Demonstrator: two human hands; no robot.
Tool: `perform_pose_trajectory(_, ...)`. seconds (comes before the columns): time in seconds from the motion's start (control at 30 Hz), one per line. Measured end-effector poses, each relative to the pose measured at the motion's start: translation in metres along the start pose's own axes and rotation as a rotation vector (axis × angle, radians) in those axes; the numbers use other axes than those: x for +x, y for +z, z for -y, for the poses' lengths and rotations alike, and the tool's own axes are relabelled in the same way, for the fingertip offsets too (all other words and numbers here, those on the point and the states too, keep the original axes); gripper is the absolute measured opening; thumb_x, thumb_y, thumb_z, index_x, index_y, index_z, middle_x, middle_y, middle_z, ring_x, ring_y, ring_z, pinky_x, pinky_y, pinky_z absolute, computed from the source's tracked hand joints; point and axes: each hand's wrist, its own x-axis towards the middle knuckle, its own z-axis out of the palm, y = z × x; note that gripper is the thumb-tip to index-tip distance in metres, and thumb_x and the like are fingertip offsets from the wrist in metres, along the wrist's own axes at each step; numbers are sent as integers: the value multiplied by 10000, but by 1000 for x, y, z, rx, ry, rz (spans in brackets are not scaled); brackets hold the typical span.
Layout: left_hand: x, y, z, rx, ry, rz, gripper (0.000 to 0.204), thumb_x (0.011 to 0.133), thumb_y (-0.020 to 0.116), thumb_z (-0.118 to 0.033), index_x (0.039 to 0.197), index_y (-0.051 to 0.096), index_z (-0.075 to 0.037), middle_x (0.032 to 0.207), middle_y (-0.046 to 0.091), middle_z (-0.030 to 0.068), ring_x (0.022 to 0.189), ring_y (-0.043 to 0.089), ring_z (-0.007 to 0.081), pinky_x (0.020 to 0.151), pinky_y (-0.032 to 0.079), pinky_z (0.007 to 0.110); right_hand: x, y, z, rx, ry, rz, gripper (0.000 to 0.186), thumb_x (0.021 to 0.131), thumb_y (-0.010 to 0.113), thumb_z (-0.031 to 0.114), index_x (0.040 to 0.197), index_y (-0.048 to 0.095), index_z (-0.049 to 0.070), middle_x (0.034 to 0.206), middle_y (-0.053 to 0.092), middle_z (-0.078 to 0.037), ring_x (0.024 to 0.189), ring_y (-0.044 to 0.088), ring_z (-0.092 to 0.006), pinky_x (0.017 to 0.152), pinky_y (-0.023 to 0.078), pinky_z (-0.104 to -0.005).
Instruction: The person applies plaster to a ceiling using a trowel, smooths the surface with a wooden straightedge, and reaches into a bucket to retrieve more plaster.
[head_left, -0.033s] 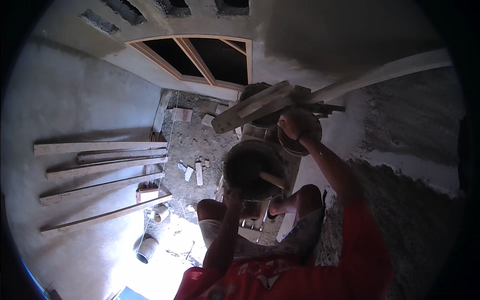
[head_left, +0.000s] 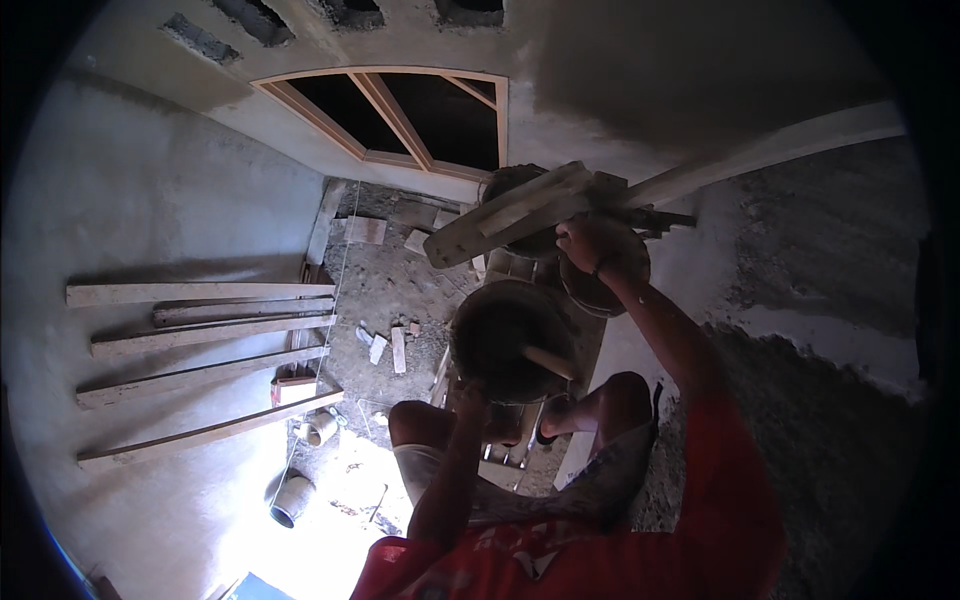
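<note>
Your left hand [head_left: 470, 392] at near rim of large bucket [head_left: 470, 325]; right hand [head_left: 590, 242] over smaller bucket [head_left: 588, 292], beside planks [head_left: 500, 218]. Finger closure, hold: cannot tell, too dark. Knocking planks could tip smaller bucket.

1. We find a way down into the large bucket [head_left: 462, 340] through the left part of its mouth.
2. On its right, a wooden handle [head_left: 548, 361] slants to the rim, in our way there.
3. Our left hand [head_left: 470, 395] occupies the near rim, and our knees [head_left: 625, 395] narrow the approach on either side.
4. Over the smaller bucket [head_left: 630, 285], our right hand [head_left: 590, 243] and forearm block part of the mouth.
5. Beyond, stacked boards [head_left: 510, 215] cross above the back bucket [head_left: 508, 183], hindering entry from overhead.
6. Leftward we have room above the floor [head_left: 400, 285], crossed by a string [head_left: 344, 265] before the wall planks [head_left: 215, 333].
</note>
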Motion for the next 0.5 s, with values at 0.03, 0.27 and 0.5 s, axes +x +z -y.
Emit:
perform_pose_trajectory(0.03, 11, 17, 6, -31, 77, -31, 365, 589, 738, -213, 921, 629, -111, 886, 636, 80, 828, 583, 311, 706, 465, 439, 22, 38, -32, -15, -20, -66, 339, 786, 583, 158, 1122, 580, 112, 1009, 616, -189, 965, 582, -336, 859, 428, -444)
perform_pose_trajectory(0.27, 52, 47, 36, 470, 559, -15, 322, 583, 727, -261, 857, 674, -100, 783, 608, 107, 710, 594, 294, 604, 480, 406, 128, 144, -100, -535, -345, -114, 458, 798, 544, 139, 1253, 497, 111, 1257, 519, -185, 1158, 492, -349, 988, 368, -450)
perform_pose_trajectory(0.5, 69, 67, 47, 168, 416, -186, 185, 713, 635, -256, 758, 717, -97, 707, 585, 95, 628, 601, 229, 533, 482, 340, 146, 119, -69, -418, -402, 54, 422, 794, 600, 188, 1189, 516, 68, 1127, 580, -191, 1095, 537, -333, 923, 429, -439)
